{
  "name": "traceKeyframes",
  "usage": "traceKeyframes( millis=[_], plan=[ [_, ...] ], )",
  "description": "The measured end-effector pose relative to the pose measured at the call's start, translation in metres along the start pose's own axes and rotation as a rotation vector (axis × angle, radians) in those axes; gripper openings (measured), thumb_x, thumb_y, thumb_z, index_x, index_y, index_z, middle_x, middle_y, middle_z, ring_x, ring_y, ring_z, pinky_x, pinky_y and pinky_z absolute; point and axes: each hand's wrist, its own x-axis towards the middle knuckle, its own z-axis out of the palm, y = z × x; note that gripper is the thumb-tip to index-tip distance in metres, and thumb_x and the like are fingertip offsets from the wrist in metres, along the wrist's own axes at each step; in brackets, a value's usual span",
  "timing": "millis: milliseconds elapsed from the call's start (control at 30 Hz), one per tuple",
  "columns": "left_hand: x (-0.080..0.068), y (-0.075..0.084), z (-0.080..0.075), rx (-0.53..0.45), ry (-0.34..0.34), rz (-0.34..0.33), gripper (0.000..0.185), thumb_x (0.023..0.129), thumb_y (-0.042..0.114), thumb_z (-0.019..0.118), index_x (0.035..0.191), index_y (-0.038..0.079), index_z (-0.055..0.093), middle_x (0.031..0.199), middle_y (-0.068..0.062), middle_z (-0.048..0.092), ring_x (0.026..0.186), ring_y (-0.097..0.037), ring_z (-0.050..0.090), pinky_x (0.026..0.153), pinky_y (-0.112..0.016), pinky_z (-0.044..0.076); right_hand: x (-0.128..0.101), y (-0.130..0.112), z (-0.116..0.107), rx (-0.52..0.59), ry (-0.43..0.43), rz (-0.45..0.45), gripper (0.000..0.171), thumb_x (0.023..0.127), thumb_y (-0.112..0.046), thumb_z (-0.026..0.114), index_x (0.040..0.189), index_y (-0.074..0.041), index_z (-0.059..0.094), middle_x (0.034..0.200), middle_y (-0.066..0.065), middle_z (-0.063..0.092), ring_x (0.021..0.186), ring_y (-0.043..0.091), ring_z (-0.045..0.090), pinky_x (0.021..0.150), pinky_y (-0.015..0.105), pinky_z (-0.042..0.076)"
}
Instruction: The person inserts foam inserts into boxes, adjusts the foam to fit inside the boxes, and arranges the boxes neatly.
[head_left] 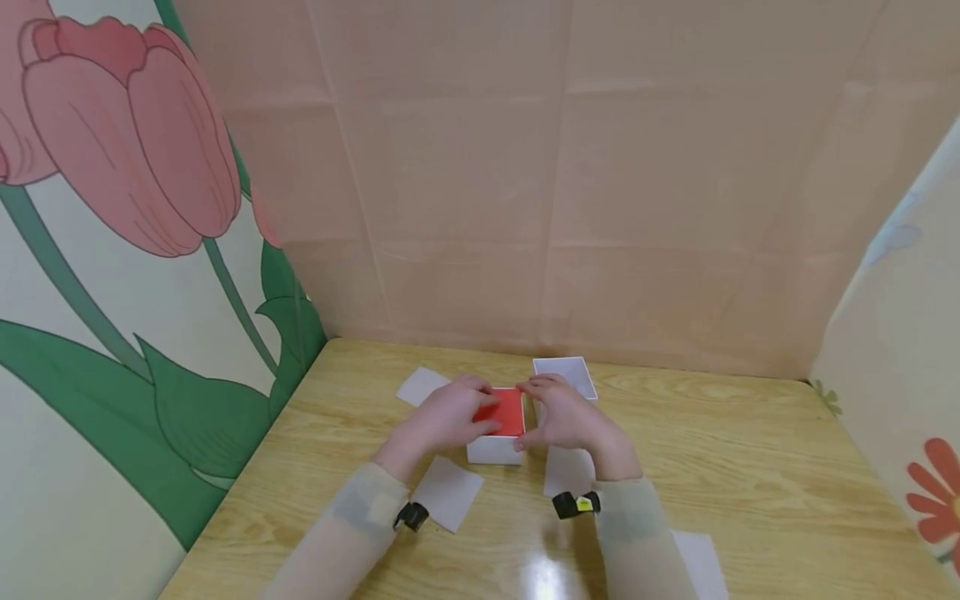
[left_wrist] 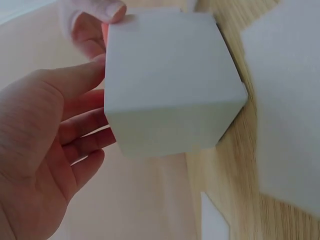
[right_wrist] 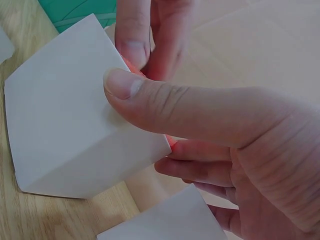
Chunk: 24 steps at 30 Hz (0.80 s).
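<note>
A small white box (head_left: 495, 451) stands on the table, a flat red piece (head_left: 512, 410) filling its open top. My left hand (head_left: 446, 414) reaches over the left side, its relaxed fingers and thumb touching the red piece. With my right hand (head_left: 568, 421) I grip the box's right side. In the right wrist view the right thumb (right_wrist: 145, 100) presses on the white front wall, while the other fingers lie by the top edge. Only a thin strip of red shows there. The left wrist view has the box's plain white walls (left_wrist: 170, 65) beside the left fingers.
Just behind the right hand sits a second white box part (head_left: 564, 360), open side up. Several white sheets lie around: one at back left (head_left: 420, 387), one by the left wrist (head_left: 448, 493), others under the right wrist (head_left: 567, 473) and by the right forearm (head_left: 699, 560).
</note>
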Motion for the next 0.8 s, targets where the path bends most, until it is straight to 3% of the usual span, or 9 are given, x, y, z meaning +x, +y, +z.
traceKeyframes(
  millis=[233, 533, 800],
  plan=[
    [0.011, 0.006, 0.007, 0.05, 0.032, 0.049, 0.043, 0.101, 0.036, 0.076, 0.14, 0.016, 0.074, 0.135, -0.005, 0.067, 0.118, -0.02, 0.061, 0.092, -0.03, 0.058, 0.0, -0.001, -0.001, 0.008, -0.001, -0.001, 0.097, 0.075, -0.043, 0.098, 0.152, -0.001, 0.058, 0.153, 0.017, 0.058, 0.149, 0.042, 0.039, 0.115, 0.058, 0.046],
    [0.017, 0.01, 0.012, 0.094, 0.05, 0.026, 0.045, 0.097, 0.042, 0.079, 0.136, 0.02, 0.076, 0.131, -0.004, 0.067, 0.12, -0.02, 0.06, 0.095, -0.033, 0.057, 0.0, 0.0, -0.002, 0.004, 0.006, -0.026, 0.093, 0.076, -0.04, 0.098, 0.151, 0.001, 0.059, 0.153, 0.019, 0.058, 0.148, 0.043, 0.04, 0.117, 0.059, 0.043],
    [0.018, 0.018, 0.005, 0.157, 0.019, 0.052, 0.043, 0.098, 0.041, 0.079, 0.134, 0.018, 0.077, 0.125, -0.004, 0.067, 0.115, -0.02, 0.06, 0.091, -0.033, 0.057, 0.0, 0.004, -0.001, 0.006, 0.005, -0.033, 0.095, 0.075, -0.043, 0.098, 0.15, 0.001, 0.059, 0.152, 0.018, 0.059, 0.148, 0.043, 0.041, 0.118, 0.058, 0.042]
  ],
)
